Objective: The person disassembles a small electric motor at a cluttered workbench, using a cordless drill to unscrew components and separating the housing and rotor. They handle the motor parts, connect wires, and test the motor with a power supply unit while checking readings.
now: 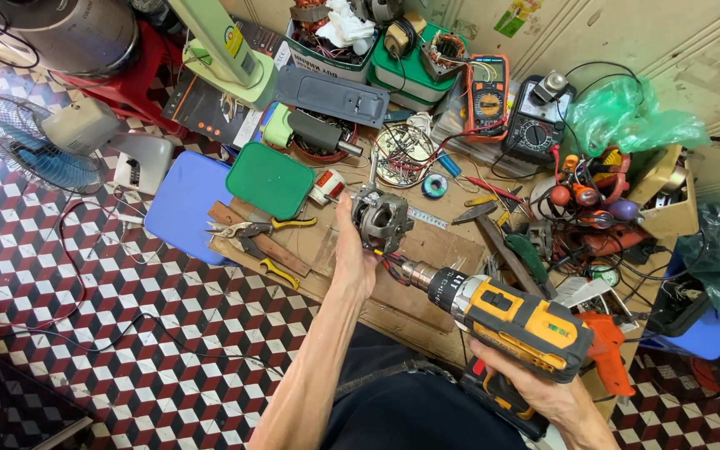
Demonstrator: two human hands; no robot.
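Fastening looked to be the step in hand: left-hand fingers [350, 250] were wrapped around a small motor [379, 218] over the worktop [427, 250], right-hand fingers [535, 392] clasped a yellow drill [502, 312], its tip just beside them, needing steady alignment

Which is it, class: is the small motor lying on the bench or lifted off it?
Lifted: the left hand holds the motor above the wooden board.
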